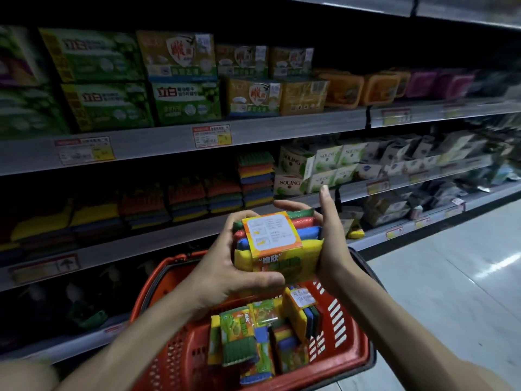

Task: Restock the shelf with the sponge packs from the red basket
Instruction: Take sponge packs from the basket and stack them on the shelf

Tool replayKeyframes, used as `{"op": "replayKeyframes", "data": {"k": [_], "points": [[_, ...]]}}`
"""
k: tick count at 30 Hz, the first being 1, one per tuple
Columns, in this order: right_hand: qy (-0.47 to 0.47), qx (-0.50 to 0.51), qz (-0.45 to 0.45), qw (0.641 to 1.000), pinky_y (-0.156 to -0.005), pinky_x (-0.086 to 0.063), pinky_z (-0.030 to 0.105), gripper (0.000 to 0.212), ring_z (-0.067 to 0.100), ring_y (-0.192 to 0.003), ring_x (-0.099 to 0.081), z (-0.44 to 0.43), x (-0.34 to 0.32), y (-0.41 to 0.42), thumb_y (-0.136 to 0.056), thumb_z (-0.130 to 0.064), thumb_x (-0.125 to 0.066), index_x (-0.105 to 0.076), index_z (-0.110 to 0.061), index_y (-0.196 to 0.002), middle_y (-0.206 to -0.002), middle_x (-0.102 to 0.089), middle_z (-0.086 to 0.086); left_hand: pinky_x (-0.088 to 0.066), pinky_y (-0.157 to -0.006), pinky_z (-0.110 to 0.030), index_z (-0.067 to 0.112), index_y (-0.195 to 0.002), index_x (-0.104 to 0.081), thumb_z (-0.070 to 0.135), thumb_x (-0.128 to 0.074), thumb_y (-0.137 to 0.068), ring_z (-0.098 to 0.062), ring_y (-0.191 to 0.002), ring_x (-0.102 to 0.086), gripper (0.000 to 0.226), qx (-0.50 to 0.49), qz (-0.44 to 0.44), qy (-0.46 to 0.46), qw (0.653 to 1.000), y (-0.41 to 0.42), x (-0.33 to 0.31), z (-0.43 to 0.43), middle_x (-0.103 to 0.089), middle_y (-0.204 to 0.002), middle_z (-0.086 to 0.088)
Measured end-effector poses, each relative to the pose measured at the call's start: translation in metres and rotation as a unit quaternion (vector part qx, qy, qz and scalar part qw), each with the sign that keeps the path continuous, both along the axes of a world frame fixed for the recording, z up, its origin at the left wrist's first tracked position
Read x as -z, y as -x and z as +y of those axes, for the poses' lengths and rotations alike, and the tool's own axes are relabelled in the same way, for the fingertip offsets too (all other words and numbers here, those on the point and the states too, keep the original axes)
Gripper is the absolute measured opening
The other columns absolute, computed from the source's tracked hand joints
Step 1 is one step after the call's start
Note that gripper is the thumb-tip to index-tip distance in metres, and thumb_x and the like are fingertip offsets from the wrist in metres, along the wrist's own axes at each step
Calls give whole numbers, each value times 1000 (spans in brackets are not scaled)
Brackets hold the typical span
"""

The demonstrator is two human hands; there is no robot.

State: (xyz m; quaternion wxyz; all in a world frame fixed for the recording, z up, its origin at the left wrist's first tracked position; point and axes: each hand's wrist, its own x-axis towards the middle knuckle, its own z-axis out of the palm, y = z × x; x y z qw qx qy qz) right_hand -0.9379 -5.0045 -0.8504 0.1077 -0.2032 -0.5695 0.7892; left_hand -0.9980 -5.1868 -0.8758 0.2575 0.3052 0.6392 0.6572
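Observation:
A sponge pack point(277, 244) of yellow, blue, red and green sponges with an orange paper band is held between both hands above the red basket point(180, 359). My left hand point(228, 266) grips its left side, thumb under the front. My right hand point(328, 241) holds its right side, fingers curled over the top and thumb pointing up. Several more sponge packs point(265, 334) stand in the basket. Stacks of matching sponges point(197, 198) fill the dim middle shelf point(158, 238) straight ahead.
Green and yellow soap boxes point(180, 100) line the upper shelf. White Soling boxes point(315, 167) sit right of the sponge stacks. A shiny aisle floor point(451, 277) opens to the right. The lower shelves are dark.

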Motion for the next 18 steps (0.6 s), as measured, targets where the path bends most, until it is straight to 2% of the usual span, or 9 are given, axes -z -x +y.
{"op": "replayKeyframes", "data": {"k": [4,7,12,14,16,18], "points": [[-7,10,7,1000,-85,-59,46,74,33,-92,-73,-13,2,2,-98,-68,-36,-71,-6,-119,-106,-76,23,-59,-81,-29,23,-128,-42,1,-94,-52,-17,-105,-72,94,-37,1,-20,999,-3,6,-3,-73,-112,9],[-8,14,6,1000,-75,-60,39,64,28,-83,-74,-24,1,6,-99,-61,-42,-70,-6,-117,-99,-77,18,-58,-76,-25,22,-122,-44,4,-93,-49,-11,-97,-73,90,-80,15,-35,996,-4,5,-6,-74,-103,11],[21,8,-14,1000,-70,-61,36,66,31,-84,-76,-23,-5,12,-97,-66,-42,-73,-9,-101,-100,-77,20,-60,-68,-25,17,-117,-45,8,-88,-49,-11,-86,-75,80,-155,-6,-79,985,-4,-6,-3,-75,-98,3],[-9,-4,0,1000,-78,-61,40,69,32,-94,-75,-24,-8,11,-96,-69,-42,-73,-8,-108,-108,-76,21,-62,-70,-29,14,-120,-46,12,-87,-51,-14,-88,-76,80,-185,-19,-103,977,-2,-10,1,-75,-103,-1],[-44,-29,1,999,-92,-59,51,70,34,-103,-74,-28,-5,9,-86,-72,-59,-72,-10,-118,-114,-75,19,-63,-74,-33,11,-124,-49,14,-88,-56,-19,-93,-76,78,-182,-38,-115,976,-4,-14,3,-76,-108,-6],[-50,-27,-5,998,-98,-55,55,73,36,-107,-72,-29,0,8,-76,-67,-77,-69,-12,-123,-120,-73,19,-62,-81,-37,13,-126,-54,16,-90,-61,-25,-101,-74,74,-147,-60,-104,982,-6,-15,5,-76,-113,-8]]}}
